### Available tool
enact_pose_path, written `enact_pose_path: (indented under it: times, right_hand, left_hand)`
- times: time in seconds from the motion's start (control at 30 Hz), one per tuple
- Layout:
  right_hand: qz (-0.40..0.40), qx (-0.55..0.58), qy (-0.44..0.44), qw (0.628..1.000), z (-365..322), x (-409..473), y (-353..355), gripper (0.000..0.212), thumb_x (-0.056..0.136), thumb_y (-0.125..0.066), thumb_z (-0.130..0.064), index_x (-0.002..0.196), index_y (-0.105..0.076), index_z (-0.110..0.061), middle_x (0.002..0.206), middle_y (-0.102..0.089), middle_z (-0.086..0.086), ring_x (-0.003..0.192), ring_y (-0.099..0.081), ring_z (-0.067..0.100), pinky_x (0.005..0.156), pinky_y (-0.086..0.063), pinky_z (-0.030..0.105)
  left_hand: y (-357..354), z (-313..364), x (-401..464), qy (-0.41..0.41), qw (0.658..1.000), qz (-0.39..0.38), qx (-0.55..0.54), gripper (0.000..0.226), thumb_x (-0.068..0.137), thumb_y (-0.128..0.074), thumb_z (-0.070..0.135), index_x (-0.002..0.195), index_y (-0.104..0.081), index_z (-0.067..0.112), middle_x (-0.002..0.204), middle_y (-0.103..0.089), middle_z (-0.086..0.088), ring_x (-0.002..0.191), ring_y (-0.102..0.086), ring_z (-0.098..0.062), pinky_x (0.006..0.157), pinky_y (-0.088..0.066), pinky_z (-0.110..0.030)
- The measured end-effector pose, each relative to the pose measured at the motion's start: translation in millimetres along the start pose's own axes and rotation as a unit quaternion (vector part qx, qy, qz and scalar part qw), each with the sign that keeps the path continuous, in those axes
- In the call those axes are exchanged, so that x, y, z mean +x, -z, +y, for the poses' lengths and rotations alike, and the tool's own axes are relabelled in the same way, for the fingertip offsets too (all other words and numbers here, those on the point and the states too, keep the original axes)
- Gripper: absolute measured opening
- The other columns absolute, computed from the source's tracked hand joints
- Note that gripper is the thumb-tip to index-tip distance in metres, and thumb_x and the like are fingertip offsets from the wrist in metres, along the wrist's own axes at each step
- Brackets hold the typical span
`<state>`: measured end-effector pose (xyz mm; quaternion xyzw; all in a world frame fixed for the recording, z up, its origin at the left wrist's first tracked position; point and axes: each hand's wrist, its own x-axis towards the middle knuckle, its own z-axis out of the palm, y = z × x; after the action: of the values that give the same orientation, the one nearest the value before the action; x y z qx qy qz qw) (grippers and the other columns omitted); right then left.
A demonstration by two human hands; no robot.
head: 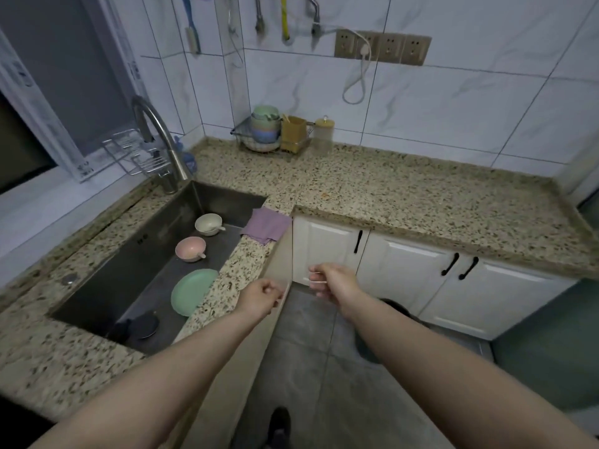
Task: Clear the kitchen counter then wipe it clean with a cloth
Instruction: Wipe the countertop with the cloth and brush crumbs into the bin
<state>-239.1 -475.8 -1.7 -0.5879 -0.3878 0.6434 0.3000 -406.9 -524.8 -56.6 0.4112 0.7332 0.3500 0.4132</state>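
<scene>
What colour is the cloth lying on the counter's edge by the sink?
The cloth is pale purple, lilac; the head view shows it clearly.

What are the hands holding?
Nothing that can be made out. The left hand and right hand hang loosely curled in front of the counter.

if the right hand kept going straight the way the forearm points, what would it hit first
Probably the white cabinet door under the counter corner. The right hand points up and left towards it, with nothing visible between. Depth is unclear from this single view.
</scene>
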Motion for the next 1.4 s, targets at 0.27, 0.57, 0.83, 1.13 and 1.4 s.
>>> enact_pose_path:
  times: [0.27, 0.57, 0.83, 1.13, 1.4]
  right_hand:
    - [0.028, -0.036, -0.012, 0.999, -52, 102, 3, 0.012, 0.093, -0.057, -0.014, 0.094, -0.068, -0.011, 0.079, -0.063, 0.006, 0.066, -0.058, 0.018, 0.057, -0.042, 0.024]
    - [0.050, -0.062, -0.060, 0.995, -67, 211, -12, 0.021, 0.099, -0.049, -0.014, 0.099, -0.070, -0.009, 0.081, -0.067, 0.007, 0.067, -0.064, 0.017, 0.057, -0.048, 0.022]
    - [0.052, -0.089, -0.130, 0.986, -40, 260, -17, 0.021, 0.099, -0.050, -0.016, 0.099, -0.070, -0.012, 0.084, -0.069, 0.004, 0.070, -0.066, 0.015, 0.066, -0.053, 0.027]
    - [0.056, -0.069, -0.155, 0.984, -34, 277, -4, 0.018, 0.098, -0.052, -0.015, 0.097, -0.070, -0.011, 0.086, -0.067, 0.007, 0.073, -0.064, 0.018, 0.066, -0.051, 0.027]
    - [0.039, 0.009, -0.085, 0.996, -88, 271, 11, 0.024, 0.098, -0.053, -0.019, 0.121, -0.062, -0.018, 0.113, -0.067, 0.005, 0.104, -0.065, 0.024, 0.091, -0.052, 0.038]
  left_hand:
    - [0, 19, 125, -0.067, 0.988, -0.022, 0.135, 0.012, 0.087, -0.064, 0.011, 0.098, -0.068, 0.009, 0.094, -0.064, 0.000, 0.088, -0.058, -0.013, 0.067, -0.038, -0.018]
    - [7, 29, 268, -0.014, 0.970, 0.006, 0.242, 0.055, 0.088, -0.064, 0.029, 0.137, -0.046, 0.011, 0.138, -0.049, -0.014, 0.124, -0.050, -0.033, 0.102, -0.043, -0.041]
    - [-13, 8, 325, -0.042, 0.892, 0.064, 0.445, 0.080, 0.069, -0.068, 0.065, 0.127, -0.042, 0.016, 0.126, -0.046, -0.008, 0.114, -0.050, -0.028, 0.080, -0.050, -0.038]
    - [-20, 12, 335, -0.140, 0.845, 0.095, 0.507, 0.030, 0.096, -0.048, 0.043, 0.098, -0.059, 0.015, 0.102, -0.056, -0.009, 0.090, -0.057, -0.027, 0.062, -0.049, -0.035]
    - [-3, 122, 330, -0.119, 0.982, -0.056, 0.133, 0.023, 0.098, -0.038, 0.032, 0.099, -0.052, 0.014, 0.090, -0.054, -0.006, 0.085, -0.053, -0.024, 0.072, -0.041, -0.037]
